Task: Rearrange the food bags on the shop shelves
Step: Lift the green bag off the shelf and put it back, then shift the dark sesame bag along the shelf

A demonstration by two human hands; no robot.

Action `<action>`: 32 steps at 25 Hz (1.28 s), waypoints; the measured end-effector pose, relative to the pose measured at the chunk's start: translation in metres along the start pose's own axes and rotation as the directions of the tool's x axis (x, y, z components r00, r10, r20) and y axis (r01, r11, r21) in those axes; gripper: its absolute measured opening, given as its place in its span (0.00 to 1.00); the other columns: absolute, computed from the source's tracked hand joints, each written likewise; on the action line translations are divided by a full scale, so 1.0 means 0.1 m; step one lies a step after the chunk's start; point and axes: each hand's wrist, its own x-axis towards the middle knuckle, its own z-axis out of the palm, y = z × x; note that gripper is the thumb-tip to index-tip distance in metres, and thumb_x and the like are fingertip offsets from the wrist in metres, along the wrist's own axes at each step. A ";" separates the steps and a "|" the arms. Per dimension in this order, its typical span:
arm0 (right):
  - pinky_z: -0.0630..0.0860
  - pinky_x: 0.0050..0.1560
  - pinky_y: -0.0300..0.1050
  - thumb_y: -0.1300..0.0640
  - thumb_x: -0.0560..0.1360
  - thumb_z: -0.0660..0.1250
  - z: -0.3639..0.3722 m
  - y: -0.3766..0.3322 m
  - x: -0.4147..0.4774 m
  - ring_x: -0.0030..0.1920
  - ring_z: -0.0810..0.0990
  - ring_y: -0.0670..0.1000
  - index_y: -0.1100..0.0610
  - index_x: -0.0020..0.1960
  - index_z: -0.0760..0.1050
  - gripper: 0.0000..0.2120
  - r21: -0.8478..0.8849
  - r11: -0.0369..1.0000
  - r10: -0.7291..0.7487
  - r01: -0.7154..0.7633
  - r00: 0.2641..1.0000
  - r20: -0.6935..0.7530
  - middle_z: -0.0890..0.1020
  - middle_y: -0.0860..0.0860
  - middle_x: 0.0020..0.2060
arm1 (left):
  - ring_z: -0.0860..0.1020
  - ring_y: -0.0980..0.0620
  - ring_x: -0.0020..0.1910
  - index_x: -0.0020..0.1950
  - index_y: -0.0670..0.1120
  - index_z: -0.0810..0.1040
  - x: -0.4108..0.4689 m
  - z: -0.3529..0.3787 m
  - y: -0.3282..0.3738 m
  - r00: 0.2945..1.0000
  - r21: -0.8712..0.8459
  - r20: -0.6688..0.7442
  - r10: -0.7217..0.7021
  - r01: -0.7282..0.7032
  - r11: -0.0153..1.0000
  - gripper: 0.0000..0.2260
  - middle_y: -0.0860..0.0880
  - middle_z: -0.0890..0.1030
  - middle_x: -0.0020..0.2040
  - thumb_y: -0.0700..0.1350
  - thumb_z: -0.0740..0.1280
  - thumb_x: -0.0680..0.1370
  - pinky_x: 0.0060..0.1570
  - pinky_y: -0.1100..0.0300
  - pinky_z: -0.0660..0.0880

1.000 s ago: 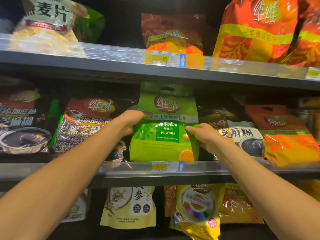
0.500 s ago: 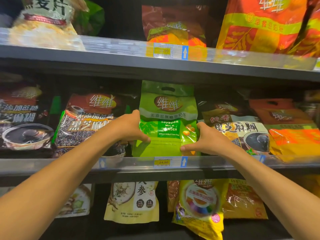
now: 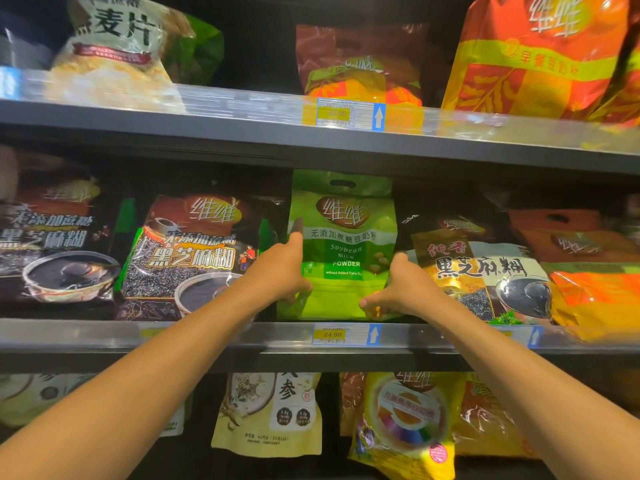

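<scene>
A green soybean milk powder bag (image 3: 343, 244) stands upright in the middle of the middle shelf (image 3: 242, 337), its base behind the shelf lip. My left hand (image 3: 282, 271) grips the bag's left edge, thumb across the front. My right hand (image 3: 398, 289) holds the lower right edge, thumb on the front near the bottom. Most fingers of both hands are hidden behind the bag.
Black sesame paste bags (image 3: 194, 258) stand left and another (image 3: 485, 271) right of the green bag, with orange bags (image 3: 588, 271) at far right. The upper shelf (image 3: 207, 123) holds oat, brown and orange bags. Yellow pouches (image 3: 405, 424) hang below.
The green bag has been pushed back and set down on the shelf. Both hands slid lower along its sides, and the view has moved closer.
</scene>
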 end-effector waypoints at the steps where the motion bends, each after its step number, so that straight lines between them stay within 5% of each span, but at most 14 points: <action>1: 0.84 0.42 0.50 0.38 0.62 0.83 0.00 -0.02 0.02 0.43 0.85 0.51 0.57 0.61 0.65 0.42 -0.013 1.000 0.004 -0.004 1.000 0.005 0.82 0.51 0.49 | 0.86 0.47 0.36 0.82 0.47 0.50 0.06 0.03 0.01 1.000 0.026 -0.001 -0.010 0.010 1.000 0.46 0.44 0.82 0.45 0.43 0.77 0.75 0.41 0.47 0.85; 5: 0.77 0.34 0.42 0.40 0.64 0.82 -0.02 -0.09 0.05 0.40 0.83 0.48 0.60 0.61 0.67 0.39 -0.039 0.999 0.025 -0.024 0.999 0.024 0.81 0.51 0.50 | 0.84 0.43 0.44 0.79 0.48 0.59 0.22 0.09 0.03 0.998 0.104 0.002 -0.059 0.058 0.993 0.40 0.43 0.82 0.48 0.40 0.77 0.73 0.46 0.46 0.85; 8: 0.84 0.42 0.48 0.39 0.63 0.83 -0.01 -0.08 0.06 0.47 0.85 0.52 0.61 0.64 0.67 0.42 -0.022 0.999 0.034 -0.034 0.999 0.008 0.81 0.52 0.57 | 0.84 0.41 0.47 0.74 0.42 0.64 0.25 0.11 0.03 0.997 0.120 -0.005 -0.076 0.076 0.990 0.34 0.41 0.82 0.52 0.40 0.77 0.72 0.48 0.45 0.85; 12: 0.80 0.49 0.46 0.40 0.63 0.83 0.01 -0.09 0.02 0.60 0.80 0.56 0.62 0.69 0.66 0.46 -0.033 0.999 0.022 -0.022 1.000 -0.014 0.75 0.56 0.65 | 0.83 0.42 0.45 0.63 0.41 0.68 0.16 0.08 0.06 0.998 0.145 -0.034 -0.052 0.056 0.988 0.21 0.42 0.80 0.50 0.39 0.74 0.75 0.45 0.48 0.84; 17: 0.80 0.59 0.50 0.43 0.63 0.84 -0.02 -0.06 -0.07 0.64 0.77 0.57 0.59 0.70 0.65 0.45 0.015 1.000 0.003 -0.003 1.000 -0.021 0.70 0.57 0.69 | 0.79 0.36 0.55 0.75 0.43 0.63 0.04 0.10 0.10 0.992 0.227 -0.119 0.034 -0.006 0.974 0.30 0.37 0.74 0.61 0.39 0.73 0.76 0.51 0.45 0.81; 23: 0.79 0.48 0.53 0.41 0.71 0.77 -0.07 -0.06 -0.21 0.57 0.80 0.60 0.54 0.71 0.62 0.38 -0.108 0.989 -0.116 0.097 0.976 -0.187 0.66 0.55 0.69 | 0.79 0.37 0.55 0.74 0.47 0.66 -0.14 0.00 0.11 0.961 0.344 -0.253 0.109 -0.016 0.939 0.25 0.39 0.71 0.67 0.41 0.70 0.79 0.44 0.45 0.77; 27: 0.82 0.51 0.57 0.40 0.75 0.71 -0.10 -0.12 -0.35 0.61 0.79 0.55 0.50 0.75 0.64 0.34 -0.029 0.977 -0.213 0.213 0.942 -0.261 0.68 0.51 0.71 | 0.70 0.40 0.73 0.74 0.50 0.73 -0.48 -0.17 0.03 0.858 0.447 -0.449 0.251 -0.028 0.894 0.23 0.43 0.72 0.74 0.51 0.69 0.79 0.56 0.44 0.77; 32: 0.81 0.53 0.57 0.42 0.76 0.69 0.02 -0.25 -0.69 0.66 0.77 0.53 0.47 0.75 0.66 0.30 0.141 0.926 -0.298 0.349 0.909 -0.292 0.71 0.49 0.70 | 0.69 0.44 0.75 0.73 0.52 0.74 -1.15 -0.23 -0.29 0.813 0.300 -0.549 0.193 -0.023 0.954 0.22 0.47 0.72 0.75 0.52 0.68 0.79 0.67 0.43 0.74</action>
